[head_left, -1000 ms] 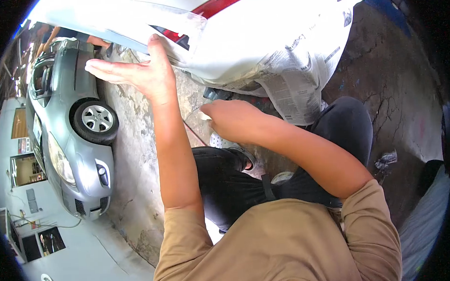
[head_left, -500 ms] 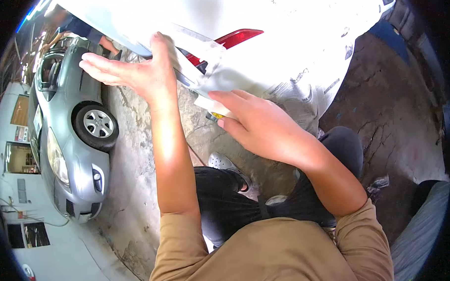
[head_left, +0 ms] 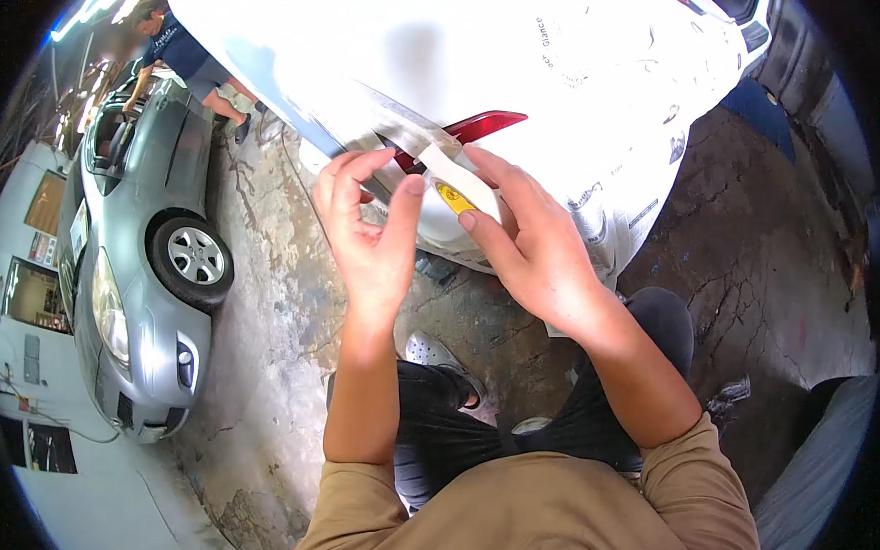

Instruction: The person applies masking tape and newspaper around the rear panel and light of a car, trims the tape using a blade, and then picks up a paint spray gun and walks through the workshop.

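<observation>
- The right hand [head_left: 541, 252] pinches the white strip [head_left: 464, 180], upper middle of the frame.
- The strip slants up-left, its tip near the red light [head_left: 493, 125].
- The left hand [head_left: 373, 240], half open, looks empty, just left.

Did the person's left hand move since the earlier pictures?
Yes. The left hand has moved rightward in the picture, farther from the front wheel of the parked silver car.
</observation>
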### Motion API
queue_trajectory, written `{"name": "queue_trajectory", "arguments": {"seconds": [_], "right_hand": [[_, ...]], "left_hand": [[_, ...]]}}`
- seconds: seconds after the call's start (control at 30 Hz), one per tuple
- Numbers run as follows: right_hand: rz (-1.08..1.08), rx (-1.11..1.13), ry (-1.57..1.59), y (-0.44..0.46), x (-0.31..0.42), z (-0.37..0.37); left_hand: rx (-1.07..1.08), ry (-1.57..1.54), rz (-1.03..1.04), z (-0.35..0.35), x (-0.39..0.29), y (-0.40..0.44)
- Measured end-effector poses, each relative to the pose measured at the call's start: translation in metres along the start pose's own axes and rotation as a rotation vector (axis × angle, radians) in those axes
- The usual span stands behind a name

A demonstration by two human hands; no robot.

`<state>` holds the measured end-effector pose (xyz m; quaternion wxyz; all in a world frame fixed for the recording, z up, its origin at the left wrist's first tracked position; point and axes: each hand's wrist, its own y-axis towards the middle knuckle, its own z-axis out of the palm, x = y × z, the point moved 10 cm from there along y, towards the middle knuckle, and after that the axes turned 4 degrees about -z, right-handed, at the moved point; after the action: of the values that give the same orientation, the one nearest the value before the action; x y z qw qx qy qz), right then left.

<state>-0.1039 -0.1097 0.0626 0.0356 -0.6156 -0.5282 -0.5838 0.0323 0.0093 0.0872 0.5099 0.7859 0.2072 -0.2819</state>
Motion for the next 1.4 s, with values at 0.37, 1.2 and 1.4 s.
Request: {"name": "queue_trajectory", "arguments": {"seconds": [0.37, 1.2, 1.4], "right_hand": [[-0.182, 0.123, -0.199, -0.009, 0.023, 0.029], [-0.047, 0.221, -0.62, 0.039, -0.004, 0.064], [-0.057, 0.228, -0.613, 0.042, -0.003, 0.064]], "left_hand": [[-0.204, 0.215, 0.127, -0.021, 0.005, -0.002], [-0.387, 0.612, 0.369, -0.014, 0.0, 0.022], [-0.459, 0.615, 0.381, -0.014, 0.005, 0.016]]}}
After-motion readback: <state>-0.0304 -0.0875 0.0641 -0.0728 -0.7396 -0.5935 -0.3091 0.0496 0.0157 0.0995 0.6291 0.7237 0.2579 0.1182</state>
